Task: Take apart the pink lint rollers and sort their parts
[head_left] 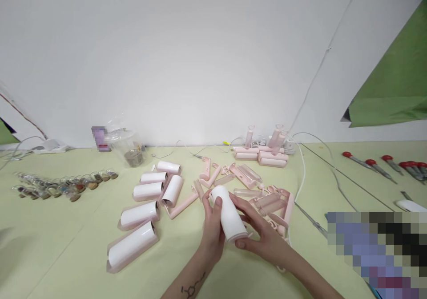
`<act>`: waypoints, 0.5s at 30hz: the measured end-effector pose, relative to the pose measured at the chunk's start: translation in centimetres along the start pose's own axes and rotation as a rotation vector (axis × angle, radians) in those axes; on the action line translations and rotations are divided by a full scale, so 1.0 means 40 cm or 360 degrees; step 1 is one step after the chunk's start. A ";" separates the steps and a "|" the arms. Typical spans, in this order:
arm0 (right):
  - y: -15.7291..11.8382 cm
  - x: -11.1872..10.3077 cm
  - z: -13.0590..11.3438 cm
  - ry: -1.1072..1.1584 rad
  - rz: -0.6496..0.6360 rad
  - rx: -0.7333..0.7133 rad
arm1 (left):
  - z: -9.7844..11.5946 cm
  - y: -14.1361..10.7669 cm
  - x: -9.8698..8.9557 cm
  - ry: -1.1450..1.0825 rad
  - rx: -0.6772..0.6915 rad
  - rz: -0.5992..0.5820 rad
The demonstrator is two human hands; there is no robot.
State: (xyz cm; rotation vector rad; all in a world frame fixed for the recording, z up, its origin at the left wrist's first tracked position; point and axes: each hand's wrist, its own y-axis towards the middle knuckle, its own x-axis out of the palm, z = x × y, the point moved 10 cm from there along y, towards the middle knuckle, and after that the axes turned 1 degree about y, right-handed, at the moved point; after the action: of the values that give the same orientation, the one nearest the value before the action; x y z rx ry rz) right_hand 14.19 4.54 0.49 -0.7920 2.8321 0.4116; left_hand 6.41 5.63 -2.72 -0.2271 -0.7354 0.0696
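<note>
A person's two bare hands hold a white lint roll (230,216) just above a pale green table (66,245). The left hand (213,234) grips the roll's left side, thumb pressed on top. The right hand (263,236) cups its lower end from the right, fingers wrapped beneath. Left of the hands lie several finished pink-cased rollers (138,214) in a loose row. Behind the hands sits a heap of loose pink handles (267,201). Red-handled screwdrivers (380,167) lie well apart at the far right.
</note>
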 end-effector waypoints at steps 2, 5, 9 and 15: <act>0.000 -0.016 -0.008 -0.0070 0.0150 -0.0018 | 0.012 -0.001 -0.004 0.0039 0.0056 0.0008; -0.007 -0.037 -0.035 -0.0294 0.0368 -0.0075 | 0.035 -0.001 -0.010 0.0032 0.0200 0.0009; -0.007 -0.008 -0.085 -0.0745 0.0206 -0.0187 | 0.031 0.003 -0.002 0.0064 0.0165 -0.0052; -0.007 0.037 -0.151 -0.1327 -0.0074 -0.0483 | 0.030 0.002 0.019 0.0021 0.0013 -0.0184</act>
State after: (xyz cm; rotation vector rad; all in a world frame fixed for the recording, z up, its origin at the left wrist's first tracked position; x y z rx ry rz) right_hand 12.57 1.75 5.81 -0.5459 1.9935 0.9242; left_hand 6.15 6.02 -1.38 -0.1770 -0.7336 -0.0385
